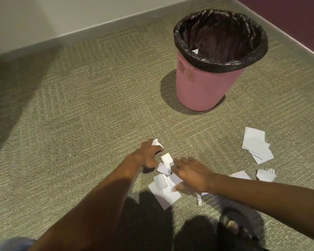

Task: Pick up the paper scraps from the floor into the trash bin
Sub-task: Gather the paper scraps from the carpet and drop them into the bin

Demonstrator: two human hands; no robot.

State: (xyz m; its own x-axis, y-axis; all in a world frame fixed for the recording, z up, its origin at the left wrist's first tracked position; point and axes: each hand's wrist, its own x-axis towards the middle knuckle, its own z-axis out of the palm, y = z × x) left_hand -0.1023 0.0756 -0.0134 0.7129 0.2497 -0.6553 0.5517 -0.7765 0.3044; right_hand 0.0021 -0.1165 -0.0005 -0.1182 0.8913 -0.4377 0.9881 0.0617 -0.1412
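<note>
White paper scraps lie on the green carpet. A cluster of scraps (163,192) lies under and between my hands, and a stack of scraps (256,144) lies to the right. A torn scrap (266,174) sits lower right. My left hand (148,156) reaches down with its fingers curled on a small scrap (157,143). My right hand (190,173) is spread flat over the middle scraps, fingers apart, touching them. The pink trash bin (201,87) with a black liner stands farther back on the right, with one scrap (195,51) inside it.
A wall with a grey skirting (98,26) runs along the back, and a dark wall meets it at the right corner. My sandalled foot (234,225) stands at the lower right. A thin paper strip (199,199) lies near it.
</note>
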